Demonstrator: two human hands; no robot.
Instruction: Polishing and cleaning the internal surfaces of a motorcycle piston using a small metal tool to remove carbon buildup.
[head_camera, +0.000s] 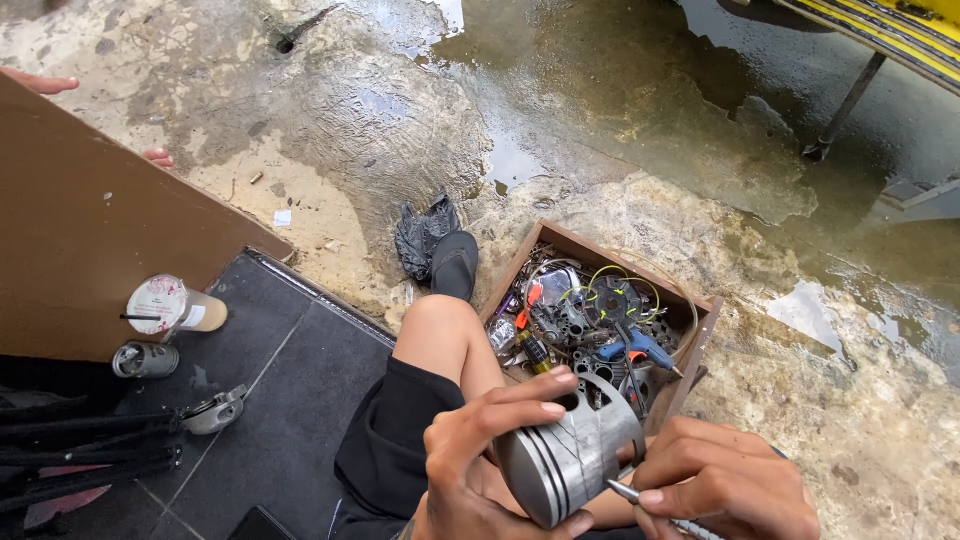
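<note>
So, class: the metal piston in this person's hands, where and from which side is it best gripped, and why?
Grip the piston around its ringed crown end, coming from the person's left, as the left hand does now. The round, grooved barrel gives the fingers purchase, and it probably leaves the skirt clear for the pointed tool in the right hand.

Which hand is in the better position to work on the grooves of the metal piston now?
Probably the right hand: it holds a thin pointed tool with its tip at the piston. The left hand grips the piston.
</note>
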